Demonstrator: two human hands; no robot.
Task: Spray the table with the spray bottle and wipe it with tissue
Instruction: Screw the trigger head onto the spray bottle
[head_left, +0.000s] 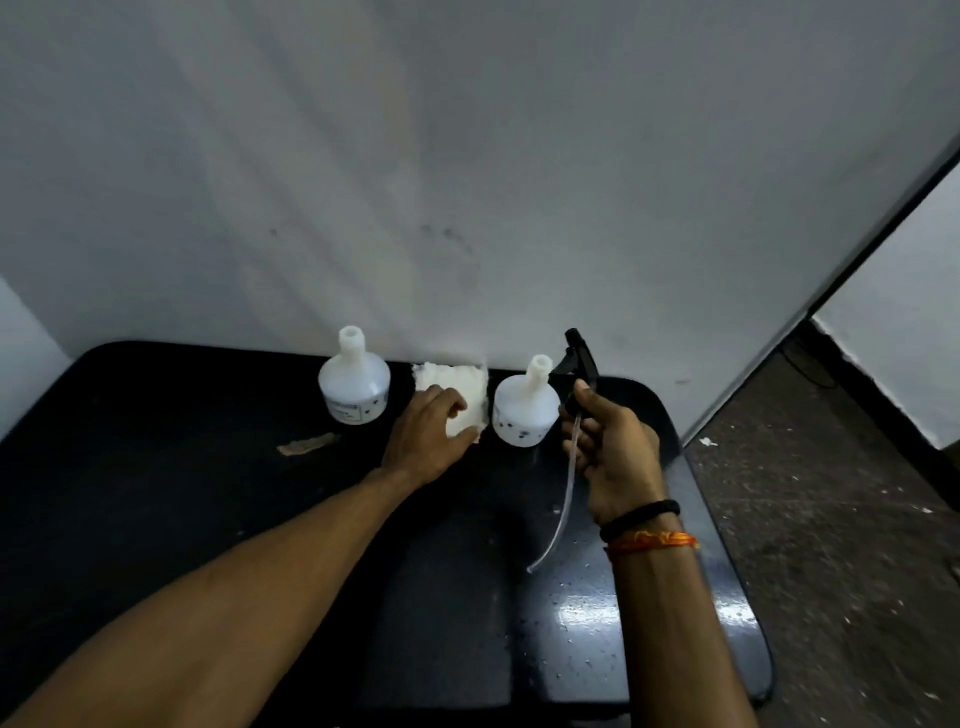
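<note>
Gripping the black trigger sprayer head (579, 364) right-handed (613, 452), left hand (428, 431) flat on white crumpled tissue (457, 392); glossy black table (156, 467) droplet-speckled, wiping apparently remains.

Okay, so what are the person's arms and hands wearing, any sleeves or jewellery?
Both forearms are bare, with no sleeves in view. The right hand has two bands at its wrist: a black cord bracelet and below it an orange-red thread band. The left hand and its wrist wear nothing, no rings or watch visible.

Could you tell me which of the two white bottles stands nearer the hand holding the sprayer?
The right bottle, beside the right hand; the left bottle stands beyond the tissue.
</note>
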